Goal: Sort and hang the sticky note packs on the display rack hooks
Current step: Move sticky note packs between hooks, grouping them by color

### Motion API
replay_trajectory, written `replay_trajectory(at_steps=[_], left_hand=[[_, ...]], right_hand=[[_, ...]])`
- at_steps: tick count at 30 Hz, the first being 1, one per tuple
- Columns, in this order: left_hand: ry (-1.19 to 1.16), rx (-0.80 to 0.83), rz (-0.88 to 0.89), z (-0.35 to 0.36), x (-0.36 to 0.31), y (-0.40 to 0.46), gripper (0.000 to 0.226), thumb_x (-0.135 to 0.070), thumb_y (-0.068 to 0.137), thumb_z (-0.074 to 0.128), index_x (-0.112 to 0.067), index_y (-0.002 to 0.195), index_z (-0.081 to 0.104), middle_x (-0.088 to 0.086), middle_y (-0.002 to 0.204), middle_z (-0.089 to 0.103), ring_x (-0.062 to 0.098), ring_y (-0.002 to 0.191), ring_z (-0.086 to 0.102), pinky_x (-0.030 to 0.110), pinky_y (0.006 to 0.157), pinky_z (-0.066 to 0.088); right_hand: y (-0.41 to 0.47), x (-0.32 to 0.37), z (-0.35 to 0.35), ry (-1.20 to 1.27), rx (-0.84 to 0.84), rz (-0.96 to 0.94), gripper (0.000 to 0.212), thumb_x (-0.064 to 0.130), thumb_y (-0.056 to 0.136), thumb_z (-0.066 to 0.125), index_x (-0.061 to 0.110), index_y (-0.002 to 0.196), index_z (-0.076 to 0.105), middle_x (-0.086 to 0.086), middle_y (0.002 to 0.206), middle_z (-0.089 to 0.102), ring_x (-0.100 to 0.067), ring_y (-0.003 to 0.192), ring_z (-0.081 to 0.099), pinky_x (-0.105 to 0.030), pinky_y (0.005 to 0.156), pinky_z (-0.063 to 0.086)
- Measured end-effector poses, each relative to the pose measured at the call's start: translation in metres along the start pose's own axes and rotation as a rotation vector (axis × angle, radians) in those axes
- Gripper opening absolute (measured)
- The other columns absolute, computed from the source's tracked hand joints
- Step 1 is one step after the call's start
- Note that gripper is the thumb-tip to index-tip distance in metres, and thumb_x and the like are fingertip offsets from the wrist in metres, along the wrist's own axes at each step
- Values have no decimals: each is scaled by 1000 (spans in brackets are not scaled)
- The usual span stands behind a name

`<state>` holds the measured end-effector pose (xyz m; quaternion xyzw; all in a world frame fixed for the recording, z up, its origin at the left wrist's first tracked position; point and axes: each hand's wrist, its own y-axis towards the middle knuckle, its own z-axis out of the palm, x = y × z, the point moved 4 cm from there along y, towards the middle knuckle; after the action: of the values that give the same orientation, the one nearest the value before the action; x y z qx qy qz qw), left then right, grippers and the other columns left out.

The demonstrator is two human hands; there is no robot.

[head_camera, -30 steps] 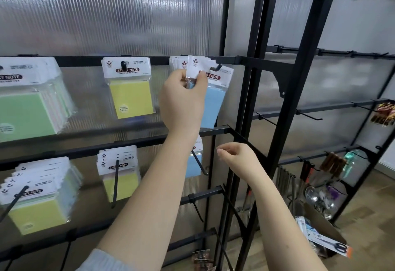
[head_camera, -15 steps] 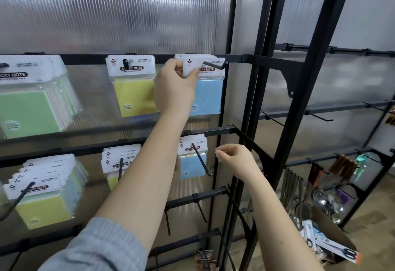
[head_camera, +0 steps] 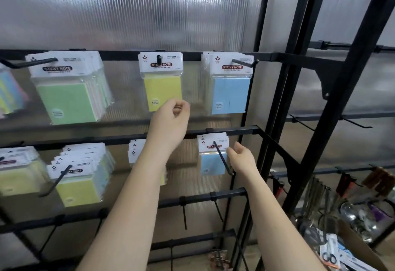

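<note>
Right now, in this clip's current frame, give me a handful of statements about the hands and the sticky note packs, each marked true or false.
1. The left hand grips a blue pack. False: it holds nothing, its fingers loosely curled below the yellow pack.
2. The blue packs hang on the top rail's rightmost hook. True.
3. The right hand is beside the small blue pack on the second rail. True.
4. The yellow pack hangs to the right of the blue packs. False: it hangs to their left.
5. The green packs hang on the top rail, left of the yellow pack. True.
</note>
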<state>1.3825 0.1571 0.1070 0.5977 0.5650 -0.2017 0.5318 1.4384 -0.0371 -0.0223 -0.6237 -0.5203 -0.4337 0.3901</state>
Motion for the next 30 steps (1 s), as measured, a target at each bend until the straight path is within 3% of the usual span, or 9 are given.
replay_trajectory(at_steps=[3,4,6,10,14,16,19,25,30], left_hand=[[36,-15,-38,-14,15,-6,22,-29,97,46,-18,106,62,-1,104,65,17,97,61,25,77,44],[45,-25,-51,-19,19,-8,20,-27,97,46,-19,103,63,-1,103,65,17,96,62,25,75,44],[51,-54,-81,-29,26,-11,16,-24,96,46,-25,92,62,-2,98,66,17,93,62,25,69,44],[57,-98,-122,-46,35,-20,19,-20,95,46,-27,85,60,-3,93,66,20,87,64,22,62,44],[76,-123,-153,-59,40,-31,17,-19,95,47,-23,91,62,-6,92,66,15,90,62,22,67,43],[81,-130,-173,-64,45,-36,17,-19,95,46,-22,91,62,-4,93,66,16,89,63,23,67,42],[97,-136,-194,-72,51,-43,19,-19,95,46,-26,85,61,-2,94,67,16,86,63,22,64,41],[79,-117,-235,-81,66,-53,17,-20,95,46,-25,89,62,-5,94,68,15,94,63,26,67,41],[78,-121,-272,-85,82,-58,16,-21,95,46,-22,93,62,-3,95,67,16,92,62,27,68,42]], right_hand=[[1,-7,8,80,-14,45,22,23,99,46,14,115,57,-9,113,62,-16,81,61,-14,44,41],[1,-8,10,88,-18,51,20,22,99,45,11,107,59,-12,109,64,-15,76,60,-13,41,38],[-1,-10,12,115,-24,52,23,19,98,44,6,99,63,-11,102,67,-16,77,62,-15,46,40],[-2,-14,15,203,-91,71,26,16,94,47,6,113,62,-5,111,65,-20,93,63,-23,60,46],[0,-14,18,178,-160,77,10,21,90,52,13,95,54,-5,87,54,-18,80,47,-23,52,31],[0,-13,20,171,-146,90,10,22,89,54,13,85,53,-2,76,49,-17,68,44,-25,51,31],[-6,-15,23,269,-88,125,17,23,91,59,6,92,62,-9,84,61,-21,73,56,-34,64,49],[-26,-17,24,373,-24,149,18,26,94,59,13,83,65,-1,69,58,-13,62,50,-24,58,43],[-43,-16,13,296,-73,159,27,24,96,54,14,72,62,-7,75,56,-20,64,47,-29,62,42]])
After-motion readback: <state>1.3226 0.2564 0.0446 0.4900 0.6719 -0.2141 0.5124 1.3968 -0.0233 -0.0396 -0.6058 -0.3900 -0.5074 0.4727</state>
